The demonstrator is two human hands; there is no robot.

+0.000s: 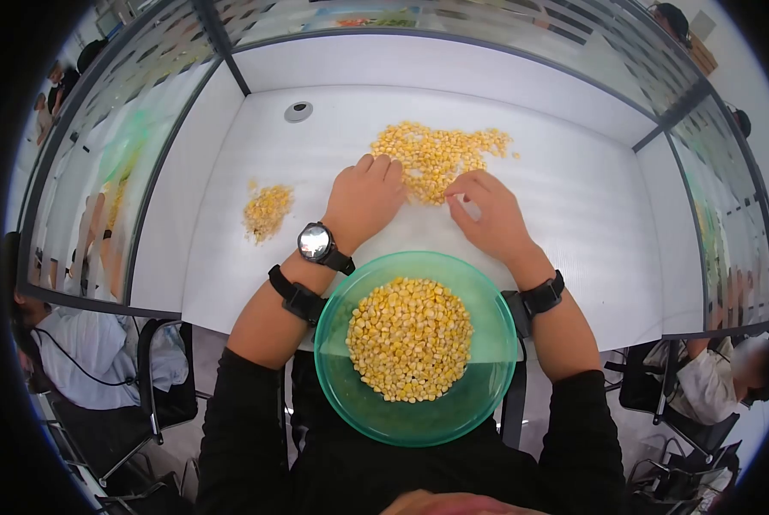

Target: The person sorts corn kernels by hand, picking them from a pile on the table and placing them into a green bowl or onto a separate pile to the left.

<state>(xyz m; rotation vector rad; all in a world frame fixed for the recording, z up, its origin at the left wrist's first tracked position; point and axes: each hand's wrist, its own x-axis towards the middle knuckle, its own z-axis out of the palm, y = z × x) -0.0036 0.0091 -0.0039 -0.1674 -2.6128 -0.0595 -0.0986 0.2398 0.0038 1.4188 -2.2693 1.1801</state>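
Note:
Corn kernels [431, 159] lie spread in a large patch on the white desk [573, 197]. My left hand [367, 196] rests at the left edge of this patch, fingers bent and pointing away from me; whatever its fingertips touch is hidden beneath them. At the near right edge of the patch is my right hand [485, 215], with thumb and index finger curled together; anything between them is too small to make out. A green bowl [419, 425] holding many kernels sits between my forearms, at the desk's near edge. A smaller pile of kernels [268, 212] lies left of my left hand.
Low white partitions with glass tops [453, 69] enclose the desk at the back and sides. A round grey cable cap [298, 112] is set in the desk at the back left. People sit on chairs beyond both sides.

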